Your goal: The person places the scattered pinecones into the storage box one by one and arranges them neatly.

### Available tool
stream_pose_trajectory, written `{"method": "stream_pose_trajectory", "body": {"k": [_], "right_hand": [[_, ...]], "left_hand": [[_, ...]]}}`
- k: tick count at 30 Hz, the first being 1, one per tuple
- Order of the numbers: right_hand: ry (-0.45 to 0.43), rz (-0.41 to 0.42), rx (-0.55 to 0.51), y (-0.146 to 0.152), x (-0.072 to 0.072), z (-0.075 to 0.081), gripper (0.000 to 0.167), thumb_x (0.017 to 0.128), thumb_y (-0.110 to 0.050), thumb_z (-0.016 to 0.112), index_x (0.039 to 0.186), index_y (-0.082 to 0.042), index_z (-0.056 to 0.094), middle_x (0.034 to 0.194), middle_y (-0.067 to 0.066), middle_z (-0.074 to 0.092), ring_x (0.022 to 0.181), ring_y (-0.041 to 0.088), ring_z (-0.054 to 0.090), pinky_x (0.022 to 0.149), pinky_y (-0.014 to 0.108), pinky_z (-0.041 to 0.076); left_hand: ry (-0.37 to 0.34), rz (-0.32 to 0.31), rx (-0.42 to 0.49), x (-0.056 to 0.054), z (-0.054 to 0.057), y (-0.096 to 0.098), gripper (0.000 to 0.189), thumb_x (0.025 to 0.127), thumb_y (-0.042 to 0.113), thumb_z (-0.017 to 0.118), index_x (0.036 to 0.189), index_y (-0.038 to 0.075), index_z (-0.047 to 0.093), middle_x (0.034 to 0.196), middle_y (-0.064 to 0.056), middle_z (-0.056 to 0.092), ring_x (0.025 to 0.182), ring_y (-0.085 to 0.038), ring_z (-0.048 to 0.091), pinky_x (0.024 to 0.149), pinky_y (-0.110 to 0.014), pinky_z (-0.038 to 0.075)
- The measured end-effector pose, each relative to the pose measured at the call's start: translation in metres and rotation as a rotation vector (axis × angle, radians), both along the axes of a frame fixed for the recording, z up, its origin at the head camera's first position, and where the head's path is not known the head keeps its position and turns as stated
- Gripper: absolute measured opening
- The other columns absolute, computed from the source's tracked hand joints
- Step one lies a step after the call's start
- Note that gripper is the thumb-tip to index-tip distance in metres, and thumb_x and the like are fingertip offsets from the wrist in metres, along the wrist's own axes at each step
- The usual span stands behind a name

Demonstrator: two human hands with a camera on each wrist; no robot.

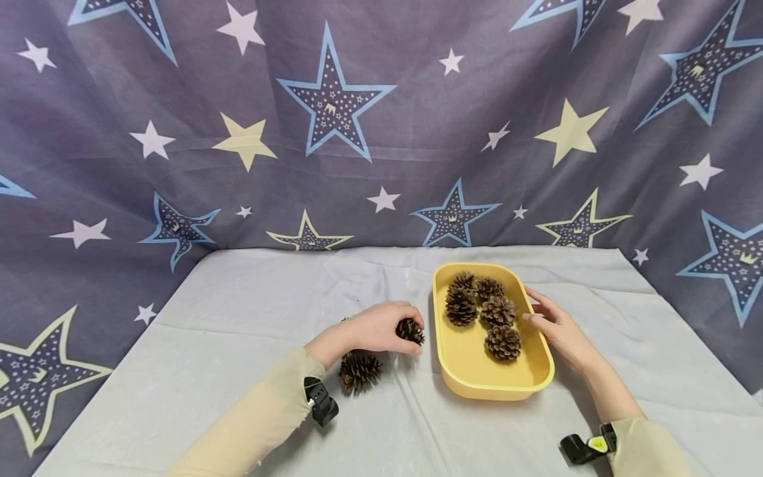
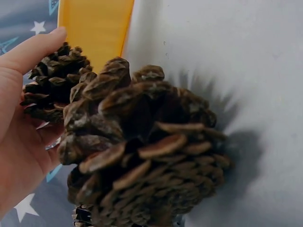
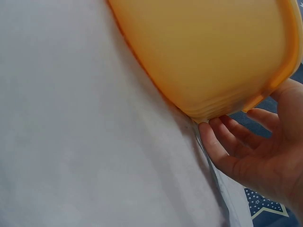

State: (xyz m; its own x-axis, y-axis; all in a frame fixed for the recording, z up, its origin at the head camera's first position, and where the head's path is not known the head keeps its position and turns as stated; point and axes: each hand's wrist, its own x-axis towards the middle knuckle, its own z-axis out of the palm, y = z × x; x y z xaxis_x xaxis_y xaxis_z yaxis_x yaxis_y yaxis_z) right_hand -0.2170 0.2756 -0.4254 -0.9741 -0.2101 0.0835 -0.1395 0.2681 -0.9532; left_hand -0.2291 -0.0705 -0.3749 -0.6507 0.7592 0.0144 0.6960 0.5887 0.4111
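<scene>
My left hand [image 1: 381, 326] grips a brown pine cone [image 1: 410, 330] between thumb and fingers, just left of a yellow plastic container [image 1: 467, 381]. The left wrist view shows this held pine cone [image 2: 57, 82] against the palm. A second pine cone [image 1: 360, 372] lies on the table below the left wrist and fills the middle of the left wrist view. Part of another pine cone [image 2: 82, 216] shows behind it, mostly hidden. On the container's right side, my right hand [image 1: 557, 330] holds the wall, thumb over the rim and fingers against the outside [image 3: 222, 137].
Several pine cones [image 1: 498, 311] sit inside the container, toward its back and right. A pale grey cloth [image 1: 238, 311] with creases covers the table. Behind it and at both sides hangs a dark star-patterned curtain [image 1: 405, 119].
</scene>
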Motion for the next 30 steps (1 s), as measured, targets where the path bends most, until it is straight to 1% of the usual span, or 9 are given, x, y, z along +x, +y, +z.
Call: {"method": "stream_pose_trajectory", "body": {"k": [2,4,6,9,11,13,22,25,30], "right_hand": [[0.000,-0.001,0.002,0.000,0.000,0.000,0.060,0.093,-0.014,0.049,0.144,-0.002,0.019,0.122,0.032,0.041,0.090,0.005,0.057,0.076,0.023,0.051],[0.001,-0.004,0.004,0.000,0.000,0.000,0.060,0.093,-0.014,0.049,0.144,-0.002,0.019,0.122,0.032,0.042,0.090,0.005,0.057,0.076,0.023,0.051],[0.001,-0.006,0.005,0.000,0.000,0.000,0.060,0.093,-0.015,0.049,0.144,-0.002,0.020,0.122,0.032,0.042,0.090,0.005,0.057,0.076,0.023,0.051],[0.003,-0.008,0.007,0.000,0.000,0.000,0.059,0.093,-0.014,0.048,0.144,-0.002,0.020,0.122,0.032,0.042,0.090,0.005,0.057,0.075,0.023,0.051],[0.004,-0.009,0.010,0.000,0.000,0.000,0.059,0.093,-0.014,0.048,0.144,-0.002,0.020,0.122,0.032,0.042,0.090,0.004,0.057,0.075,0.023,0.051],[0.003,-0.009,0.013,0.000,0.000,0.000,0.059,0.093,-0.014,0.048,0.144,-0.002,0.020,0.122,0.032,0.042,0.090,0.005,0.057,0.075,0.023,0.051],[0.003,-0.012,0.013,0.000,0.000,-0.001,0.059,0.093,-0.015,0.049,0.143,-0.002,0.020,0.122,0.032,0.042,0.090,0.004,0.057,0.075,0.023,0.051],[0.008,-0.010,0.013,0.000,0.000,-0.001,0.060,0.093,-0.015,0.049,0.143,-0.002,0.020,0.122,0.032,0.042,0.090,0.004,0.057,0.075,0.023,0.051],[0.011,-0.010,0.014,0.000,-0.001,-0.001,0.060,0.093,-0.015,0.049,0.143,-0.002,0.020,0.122,0.032,0.042,0.090,0.004,0.057,0.076,0.023,0.051]], "left_hand": [[0.007,0.024,0.018,0.000,0.001,0.001,0.039,0.076,0.042,0.068,0.106,0.018,0.059,0.105,0.005,0.058,0.098,-0.010,0.054,0.089,-0.026,0.044],[0.023,0.044,0.041,0.000,0.002,0.002,0.038,0.076,0.042,0.067,0.106,0.019,0.059,0.109,0.003,0.059,0.106,-0.014,0.054,0.094,-0.029,0.043],[0.032,0.058,0.067,0.001,0.004,0.003,0.037,0.076,0.042,0.067,0.105,0.020,0.059,0.108,0.003,0.059,0.105,-0.015,0.055,0.093,-0.030,0.044],[0.047,0.077,0.103,0.000,0.006,0.006,0.036,0.076,0.044,0.067,0.104,0.022,0.059,0.108,0.005,0.059,0.105,-0.012,0.054,0.092,-0.029,0.044],[0.049,0.083,0.126,0.000,0.008,0.008,0.036,0.077,0.046,0.065,0.105,0.023,0.059,0.106,0.008,0.058,0.098,-0.009,0.055,0.087,-0.027,0.045],[0.058,0.087,0.145,0.000,0.009,0.011,0.037,0.077,0.048,0.064,0.105,0.024,0.059,0.107,0.009,0.058,0.100,-0.007,0.054,0.089,-0.027,0.044],[0.076,0.077,0.191,0.002,0.017,0.029,0.038,0.081,0.049,0.061,0.110,0.025,0.059,0.109,0.010,0.057,0.103,-0.008,0.053,0.093,-0.029,0.043],[0.082,0.062,0.210,0.003,0.018,0.035,0.037,0.081,0.050,0.061,0.109,0.025,0.060,0.109,0.009,0.057,0.103,-0.008,0.053,0.092,-0.029,0.044],[0.107,0.034,0.233,0.003,0.016,0.045,0.034,0.081,0.050,0.060,0.105,0.026,0.060,0.106,0.009,0.058,0.099,-0.007,0.054,0.088,-0.025,0.045]]}}
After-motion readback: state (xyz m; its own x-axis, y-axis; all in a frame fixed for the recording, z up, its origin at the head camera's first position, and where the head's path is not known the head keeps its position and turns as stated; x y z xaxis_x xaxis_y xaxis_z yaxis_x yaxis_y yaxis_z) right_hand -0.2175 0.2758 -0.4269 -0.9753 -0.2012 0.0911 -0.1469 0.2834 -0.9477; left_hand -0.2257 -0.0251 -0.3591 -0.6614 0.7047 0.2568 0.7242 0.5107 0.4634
